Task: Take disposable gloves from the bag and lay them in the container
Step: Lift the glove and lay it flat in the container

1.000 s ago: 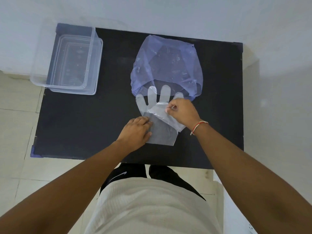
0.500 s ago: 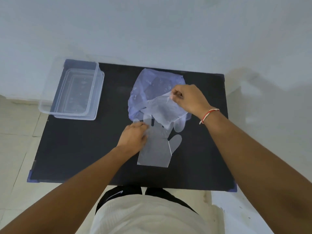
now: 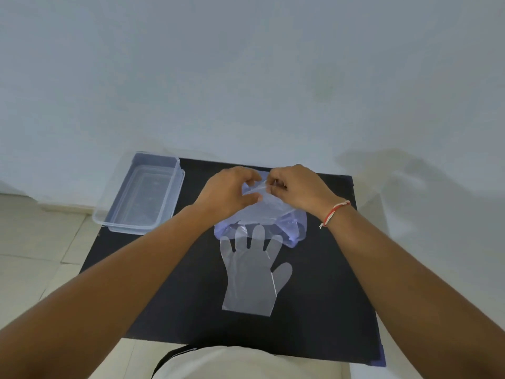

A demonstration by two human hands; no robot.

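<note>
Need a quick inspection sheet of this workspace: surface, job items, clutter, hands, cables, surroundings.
Surface: black table, matte.
Job's things: clear container at far left corner, looks empty; one glove flat mid-table, fingertips touching the bluish bag.
Clutter: nothing seen.
Grippers: left hand and right hand both pinch thin clear film over the bag.
Cables: nothing seen.
Surroundings: pale wall behind, tiled floor at left.
</note>
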